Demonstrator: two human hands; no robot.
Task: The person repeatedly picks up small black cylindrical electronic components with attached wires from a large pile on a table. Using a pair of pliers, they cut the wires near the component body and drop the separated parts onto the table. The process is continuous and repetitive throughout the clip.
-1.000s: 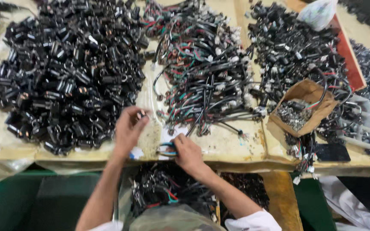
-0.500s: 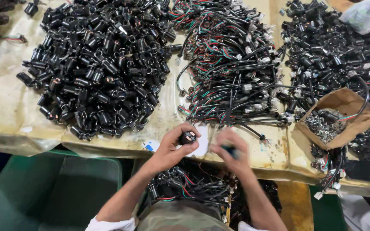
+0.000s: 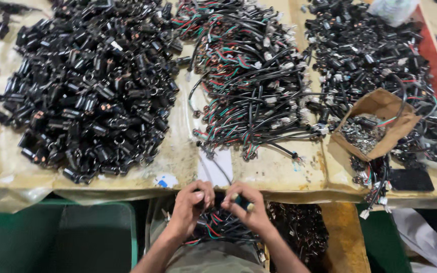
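My left hand [image 3: 192, 205] and my right hand [image 3: 246, 207] meet just below the table's front edge, over a bin of wired parts [image 3: 228, 230]. The left hand pinches a small black cylindrical part, mostly hidden by the fingers. In the right hand is a slim tool with a dark teal handle [image 3: 242, 202], its tip pointing toward the part. A black wire [image 3: 213, 164] runs from the hands up across a white card [image 3: 215, 167] to the pile of wire harnesses [image 3: 249, 76].
A big heap of black cylindrical parts [image 3: 92, 86] covers the left of the table. Another black heap [image 3: 365, 50] lies at right, beside a torn cardboard box of small metal pieces [image 3: 375, 126]. A green bin [image 3: 56, 237] stands at lower left.
Both hands have dropped from the table top to just below its edge and drawn closer together. The left hand still has the black part. The view has shifted.
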